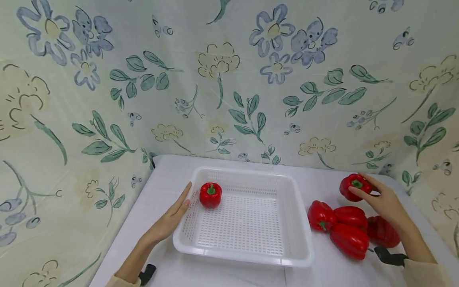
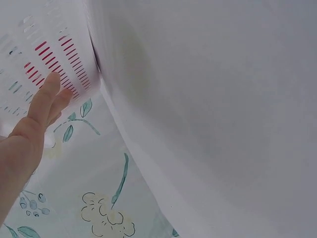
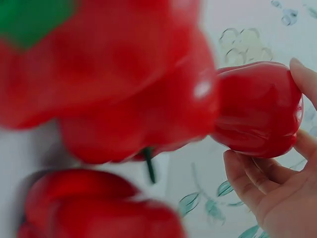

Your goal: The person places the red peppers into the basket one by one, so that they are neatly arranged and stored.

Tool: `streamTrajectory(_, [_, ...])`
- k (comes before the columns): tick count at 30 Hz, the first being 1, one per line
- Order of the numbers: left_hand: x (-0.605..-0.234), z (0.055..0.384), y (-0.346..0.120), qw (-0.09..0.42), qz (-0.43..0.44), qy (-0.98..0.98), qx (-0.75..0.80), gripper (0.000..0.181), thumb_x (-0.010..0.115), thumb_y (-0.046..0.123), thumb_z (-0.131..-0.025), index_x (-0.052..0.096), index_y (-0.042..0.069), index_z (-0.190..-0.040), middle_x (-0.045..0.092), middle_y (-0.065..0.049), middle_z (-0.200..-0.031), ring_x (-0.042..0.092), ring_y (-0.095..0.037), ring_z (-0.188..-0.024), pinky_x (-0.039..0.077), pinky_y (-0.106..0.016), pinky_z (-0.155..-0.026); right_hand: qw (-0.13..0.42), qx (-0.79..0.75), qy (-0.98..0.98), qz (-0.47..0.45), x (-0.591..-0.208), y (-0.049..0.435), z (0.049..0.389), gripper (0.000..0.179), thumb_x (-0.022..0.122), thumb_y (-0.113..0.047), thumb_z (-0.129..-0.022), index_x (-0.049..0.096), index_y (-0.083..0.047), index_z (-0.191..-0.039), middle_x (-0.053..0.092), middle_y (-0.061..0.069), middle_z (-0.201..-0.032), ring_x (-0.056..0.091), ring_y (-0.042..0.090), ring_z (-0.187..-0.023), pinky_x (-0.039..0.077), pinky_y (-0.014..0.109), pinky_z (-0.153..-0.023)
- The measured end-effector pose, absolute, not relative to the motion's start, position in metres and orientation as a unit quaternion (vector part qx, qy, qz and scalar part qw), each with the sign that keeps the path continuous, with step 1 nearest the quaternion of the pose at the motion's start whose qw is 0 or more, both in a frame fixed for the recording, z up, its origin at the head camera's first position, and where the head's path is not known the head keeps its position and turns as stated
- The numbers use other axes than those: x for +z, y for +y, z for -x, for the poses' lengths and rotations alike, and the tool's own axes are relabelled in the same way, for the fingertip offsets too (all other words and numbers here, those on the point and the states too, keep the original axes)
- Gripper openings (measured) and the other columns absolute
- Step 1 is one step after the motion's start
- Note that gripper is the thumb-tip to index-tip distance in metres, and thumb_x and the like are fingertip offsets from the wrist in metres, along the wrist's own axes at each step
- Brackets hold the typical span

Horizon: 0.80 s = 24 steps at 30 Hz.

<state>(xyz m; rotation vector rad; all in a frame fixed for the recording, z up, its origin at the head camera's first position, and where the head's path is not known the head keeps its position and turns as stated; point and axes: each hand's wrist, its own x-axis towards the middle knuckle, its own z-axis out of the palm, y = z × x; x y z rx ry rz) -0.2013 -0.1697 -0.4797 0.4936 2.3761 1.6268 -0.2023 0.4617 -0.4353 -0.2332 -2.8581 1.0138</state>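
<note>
My right hand (image 1: 385,201) grips a red bell pepper (image 1: 353,186) with a green stem, at the back right of the table. In the right wrist view, thumb and fingers wrap around that pepper (image 3: 260,109). My left hand (image 1: 172,219) rests with straight fingers along the left side of a white perforated plastic basket (image 1: 244,259). Inside the basket, near its back left corner, stands another red bell pepper (image 1: 210,196), stem up. The left wrist view shows the left fingers against the slotted basket wall (image 2: 74,57), with red showing through the slots.
Several more red peppers (image 1: 349,239) lie in a cluster right of the basket, just in front of the right hand. White cloth covers the table (image 1: 222,275). A floral curtain (image 1: 229,79) hangs behind and along the sides.
</note>
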Motion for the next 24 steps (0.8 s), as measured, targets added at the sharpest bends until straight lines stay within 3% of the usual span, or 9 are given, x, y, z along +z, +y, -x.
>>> streamTrajectory(3, [-0.480, 0.201, -0.170, 0.110, -0.167, 0.810, 0.552, 0.061, 0.032, 0.032, -0.114, 0.004, 0.030, -0.168, 0.004, -0.007, -0.177, 0.016, -0.044, -0.159, 0.038, -0.060, -0.116, 0.066, 0.336, -0.937, 0.065, -0.424, 0.451, 0.205, 0.090, 0.065, -0.049, -0.099, 0.018, -0.013, -0.166, 0.033, 0.041, -0.153, 0.038, 0.061, -0.125, 0.062, 0.037, -0.067])
streamTrajectory(7, [-0.480, 0.202, -0.170, 0.107, -0.164, 0.811, 0.551, 0.061, 0.032, 0.031, -0.114, 0.004, 0.030, -0.168, 0.005, -0.007, -0.177, 0.016, -0.043, -0.159, 0.037, -0.059, -0.117, 0.087, 0.342, -0.935, 0.044, -0.407, 0.433, 0.207, 0.083, 0.066, -0.042, -0.100, 0.022, -0.019, -0.166, 0.036, 0.040, -0.153, 0.043, 0.060, -0.123, 0.051, 0.014, -0.063])
streamTrajectory(13, [-0.480, 0.201, -0.170, 0.106, -0.162, 0.812, 0.551, 0.062, 0.033, 0.033, -0.114, 0.003, 0.031, -0.168, 0.006, -0.004, -0.177, 0.015, -0.041, -0.160, 0.037, -0.059, -0.117, 0.082, 0.357, -0.930, 0.024, -0.381, 0.400, 0.212, 0.080, 0.067, -0.043, -0.099, 0.023, -0.034, -0.166, 0.037, 0.033, -0.157, 0.048, 0.052, -0.125, 0.049, 0.012, -0.066])
streamTrajectory(24, [-0.481, 0.201, -0.170, 0.107, -0.158, 0.813, 0.549, 0.062, 0.034, 0.034, -0.113, 0.003, 0.032, -0.168, 0.007, -0.004, -0.177, 0.019, -0.043, -0.158, 0.045, -0.057, -0.112, 0.074, 0.377, -0.919, -0.086, -0.354, 0.338, 0.223, 0.078, 0.073, -0.029, -0.097, 0.032, -0.027, -0.164, 0.041, 0.024, -0.158, 0.050, 0.042, -0.127, 0.056, 0.016, -0.071])
